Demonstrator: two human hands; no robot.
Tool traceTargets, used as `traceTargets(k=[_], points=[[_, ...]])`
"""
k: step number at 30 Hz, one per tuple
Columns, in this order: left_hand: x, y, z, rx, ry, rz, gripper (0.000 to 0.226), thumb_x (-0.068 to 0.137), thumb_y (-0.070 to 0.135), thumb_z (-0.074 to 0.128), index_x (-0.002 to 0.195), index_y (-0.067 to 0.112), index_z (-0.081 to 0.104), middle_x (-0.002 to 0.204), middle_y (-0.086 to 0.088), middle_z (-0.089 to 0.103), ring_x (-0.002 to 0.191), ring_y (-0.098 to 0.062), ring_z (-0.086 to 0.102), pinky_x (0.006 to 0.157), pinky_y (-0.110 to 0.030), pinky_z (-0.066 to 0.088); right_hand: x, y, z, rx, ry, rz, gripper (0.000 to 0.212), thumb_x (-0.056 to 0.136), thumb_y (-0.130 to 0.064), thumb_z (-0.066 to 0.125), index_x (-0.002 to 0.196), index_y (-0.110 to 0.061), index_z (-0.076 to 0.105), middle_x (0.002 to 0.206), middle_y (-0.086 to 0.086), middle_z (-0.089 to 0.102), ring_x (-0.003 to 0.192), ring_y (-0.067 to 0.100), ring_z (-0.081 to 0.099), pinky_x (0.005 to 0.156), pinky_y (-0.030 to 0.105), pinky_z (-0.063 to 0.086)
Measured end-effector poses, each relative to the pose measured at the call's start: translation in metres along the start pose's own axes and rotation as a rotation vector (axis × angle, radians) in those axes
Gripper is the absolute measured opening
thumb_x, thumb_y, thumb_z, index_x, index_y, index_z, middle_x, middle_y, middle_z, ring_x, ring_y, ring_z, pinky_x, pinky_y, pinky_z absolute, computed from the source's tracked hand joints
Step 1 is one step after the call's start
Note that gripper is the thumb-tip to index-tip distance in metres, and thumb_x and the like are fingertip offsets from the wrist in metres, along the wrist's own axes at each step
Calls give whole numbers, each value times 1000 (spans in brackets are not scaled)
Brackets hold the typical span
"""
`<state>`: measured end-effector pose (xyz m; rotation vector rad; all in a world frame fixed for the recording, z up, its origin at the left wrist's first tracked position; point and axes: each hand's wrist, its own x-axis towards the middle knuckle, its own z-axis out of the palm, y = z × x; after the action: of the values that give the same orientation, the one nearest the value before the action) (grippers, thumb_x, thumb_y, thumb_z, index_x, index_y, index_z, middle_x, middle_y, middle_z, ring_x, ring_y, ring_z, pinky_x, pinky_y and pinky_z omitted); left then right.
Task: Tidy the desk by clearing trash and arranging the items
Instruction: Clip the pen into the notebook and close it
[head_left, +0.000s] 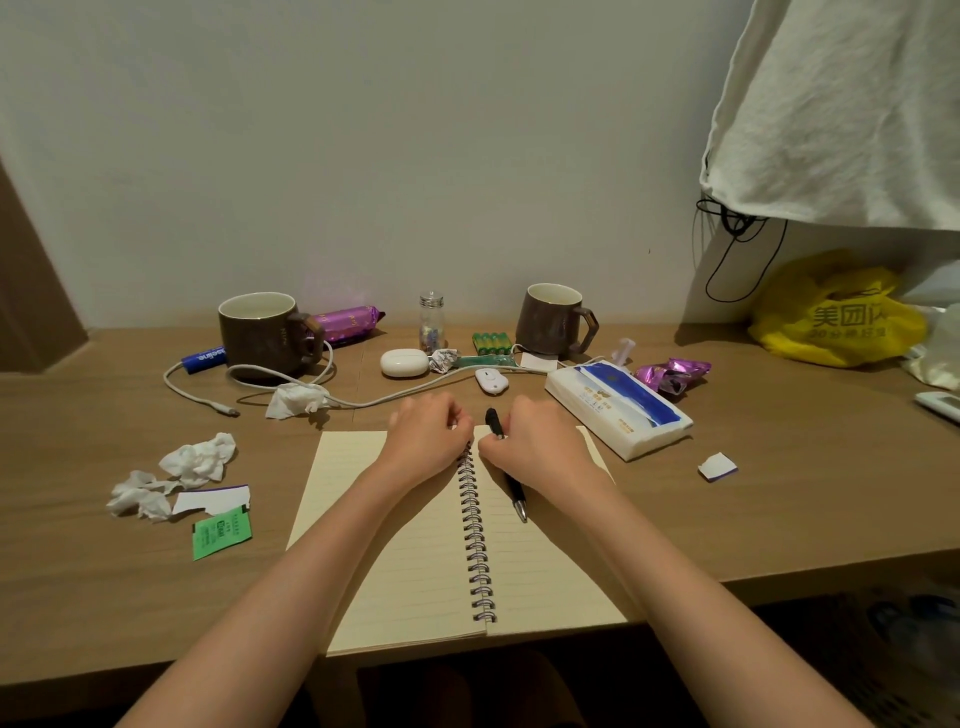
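Your left hand (427, 435) and right hand (535, 441) sit curled at the far edge of the open spiral notebook (415, 545), one each side of the wire binding, fingers tucked under. Right hand overlies a black pen (514, 488) lying on the right page; can't tell if it grips the pen or just rests on it. Left hand is closed; nothing visible in it. Both forearms run in from the near edge, approx. symmetrical.

Notebook lies near-centre on a wooden desk (779, 519) set against a pale wall. Left of it: crumpled tissues (171, 480), a torn paper scrap (210, 500), a green sachet (222, 531). Far left: brown mug (262, 332), white cable (291, 387), another tissue wad (296, 399). Far centre: white earbud case (404, 362), small bottle (431, 321), green batteries (491, 343). Far right: second mug (553, 319), tissue pack (618, 410), purple wrapper (672, 375), yellow bag (836, 317).
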<state>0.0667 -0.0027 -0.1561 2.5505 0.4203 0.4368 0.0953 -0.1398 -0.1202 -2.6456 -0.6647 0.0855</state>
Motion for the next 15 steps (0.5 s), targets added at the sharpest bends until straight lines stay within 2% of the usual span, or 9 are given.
traceTargets(k=[2, 5, 8, 10, 15], points=[[1, -1, 0, 4, -6, 3, 18, 90, 31, 49, 73, 28, 48, 83, 5, 57, 93, -22, 52, 75, -35, 36, 2, 0, 0, 57, -24, 16, 23, 80, -34, 62, 81, -12, 55, 75, 5, 54, 76, 23, 57, 49, 29, 36], [2, -2, 1, -1, -14, 3, 15, 90, 32, 49, 75, 27, 49, 85, 5, 59, 94, -22, 53, 79, -37, 38, 4, 0, 1, 155, -38, 45, 27, 76, -31, 67, 76, -5, 68, 69, 10, 61, 71, 26, 63, 60, 40, 52], [2, -3, 2, -1, -9, 5, 14, 90, 32, 49, 77, 27, 51, 87, 4, 60, 95, -22, 53, 81, -38, 40, 5, -1, 1, 182, -26, 53, 26, 77, -30, 67, 77, -5, 70, 65, 7, 60, 66, 21, 61, 61, 37, 51], [2, -4, 2, 6, -3, 10, 14, 90, 33, 48, 78, 26, 51, 88, 3, 61, 95, -23, 54, 81, -38, 41, 5, -2, 1, 174, -31, 60, 25, 79, -30, 67, 78, -5, 69, 65, 5, 59, 65, 19, 60, 59, 34, 49], [3, -4, 2, 22, 1, 5, 15, 90, 33, 47, 83, 22, 54, 92, 1, 63, 97, -24, 53, 80, -37, 38, 2, 0, -1, 171, -7, 59, 21, 82, -24, 65, 80, -4, 71, 78, 12, 68, 76, 23, 67, 67, 40, 55]])
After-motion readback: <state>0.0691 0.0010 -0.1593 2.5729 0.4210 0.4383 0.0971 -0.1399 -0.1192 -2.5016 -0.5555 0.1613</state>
